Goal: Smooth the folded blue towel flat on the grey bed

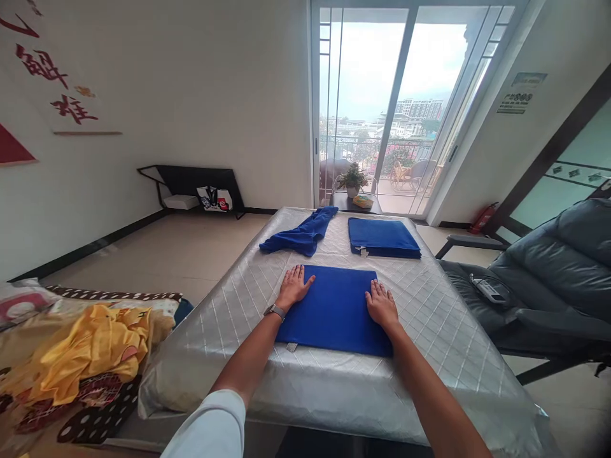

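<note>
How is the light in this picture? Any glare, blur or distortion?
Head view: daylight comes through the glass door, the sky there washed out; the silver table cover has a soft sheen, no harsh glare; the wide lens bends walls near the edges; left hand and right hand on the blue towel look sharp.

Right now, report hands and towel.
Left hand, right hand open, flat on near blue towel. It lies folded on table. Crumpled towel, far folded towel beyond, clear.
</note>
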`<move>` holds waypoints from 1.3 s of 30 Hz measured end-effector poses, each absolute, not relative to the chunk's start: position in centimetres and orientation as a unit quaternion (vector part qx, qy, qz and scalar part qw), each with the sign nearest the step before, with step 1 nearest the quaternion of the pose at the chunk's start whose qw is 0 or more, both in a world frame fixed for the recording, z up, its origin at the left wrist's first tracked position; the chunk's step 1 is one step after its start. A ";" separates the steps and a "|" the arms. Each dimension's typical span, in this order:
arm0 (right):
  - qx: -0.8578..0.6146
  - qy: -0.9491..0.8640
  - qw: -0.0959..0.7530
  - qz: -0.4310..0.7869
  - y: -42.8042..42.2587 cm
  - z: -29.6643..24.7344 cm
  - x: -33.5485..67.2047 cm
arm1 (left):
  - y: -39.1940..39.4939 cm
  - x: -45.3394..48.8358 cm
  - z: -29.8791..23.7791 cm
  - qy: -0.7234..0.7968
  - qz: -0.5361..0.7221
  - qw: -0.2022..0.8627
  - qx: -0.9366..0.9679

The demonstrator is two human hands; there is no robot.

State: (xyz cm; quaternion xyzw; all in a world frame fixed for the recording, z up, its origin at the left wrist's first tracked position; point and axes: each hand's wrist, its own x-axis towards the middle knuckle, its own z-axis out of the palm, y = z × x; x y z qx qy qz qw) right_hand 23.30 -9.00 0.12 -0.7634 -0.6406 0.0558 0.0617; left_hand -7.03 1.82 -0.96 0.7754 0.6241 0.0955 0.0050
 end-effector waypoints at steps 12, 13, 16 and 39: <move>-0.747 -0.662 0.042 0.043 -9.3 -0.1 23.8 | -4.3 12.3 0.1 0.385 0.144 0.065 0.909; -0.741 -0.669 0.034 0.040 -9.3 -0.1 23.9 | -4.8 13.3 -0.2 0.376 0.143 0.070 0.913; -0.744 -0.666 0.035 0.040 -9.4 -0.1 23.9 | -5.1 13.4 -0.9 0.396 0.138 0.080 0.905; -0.765 -0.636 0.092 0.040 -9.4 1.1 23.1 | -4.9 -7.5 -1.0 0.602 0.084 0.023 0.794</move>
